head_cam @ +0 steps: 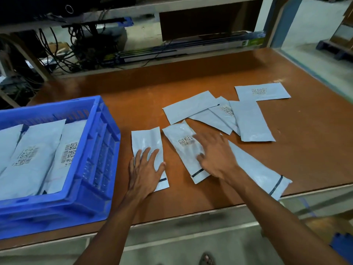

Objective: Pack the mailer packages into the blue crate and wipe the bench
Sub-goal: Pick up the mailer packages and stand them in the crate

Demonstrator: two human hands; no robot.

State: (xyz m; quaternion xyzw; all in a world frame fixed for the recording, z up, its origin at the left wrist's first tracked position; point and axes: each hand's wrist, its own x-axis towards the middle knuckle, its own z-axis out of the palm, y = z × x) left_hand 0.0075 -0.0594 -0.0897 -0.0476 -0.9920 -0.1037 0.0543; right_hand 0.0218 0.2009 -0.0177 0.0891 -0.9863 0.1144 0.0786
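Observation:
Several grey mailer packages lie on the brown bench [191, 77]. My left hand [145, 169] rests flat with spread fingers on the leftmost mailer [148, 139]. My right hand [215, 155] lies with straight fingers on the barcoded mailer [181, 142] beside it, and its forearm crosses a long mailer [263, 173] at the front edge. Further back sits a fanned heap of mailers [248, 121] and a single one [262, 91]. The blue crate [95, 159] stands at the left with several mailers [32, 153] inside.
A shelf with tangled cables [76, 46] and long boxes [181, 48] runs behind the bench. The bench's right edge [313, 73] drops to the floor. A blue object [343, 245] sits low at the right. A sandalled foot [207, 259] shows below.

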